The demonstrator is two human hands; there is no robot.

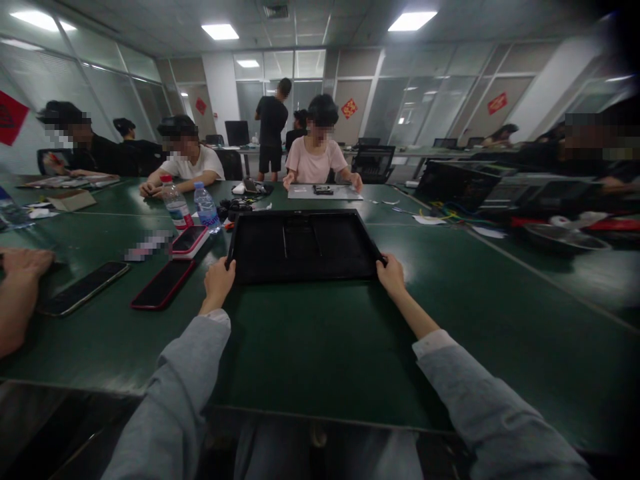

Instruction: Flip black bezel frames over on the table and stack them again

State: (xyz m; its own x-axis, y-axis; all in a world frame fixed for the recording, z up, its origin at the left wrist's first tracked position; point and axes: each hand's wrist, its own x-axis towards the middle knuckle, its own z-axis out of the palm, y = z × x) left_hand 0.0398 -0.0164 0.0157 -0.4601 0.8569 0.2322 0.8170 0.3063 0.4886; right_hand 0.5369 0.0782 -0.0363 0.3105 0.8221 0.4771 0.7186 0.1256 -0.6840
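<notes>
A shallow black rectangular panel with a raised rim and a recessed strip at its middle is held over the green table. My left hand is closed on its left edge, near the front corner. At the opposite edge, my right hand grips the right side in the same way. Both thumbs lie along the rim, while the other fingers are partly hidden behind it. Whether the panel's underside touches the tabletop, I cannot tell.
Phones and a second long phone lie to the left, near two bottles. A co-worker's arm rests at far left. Cables, a metal bowl and computer cases sit right. Seated people face me.
</notes>
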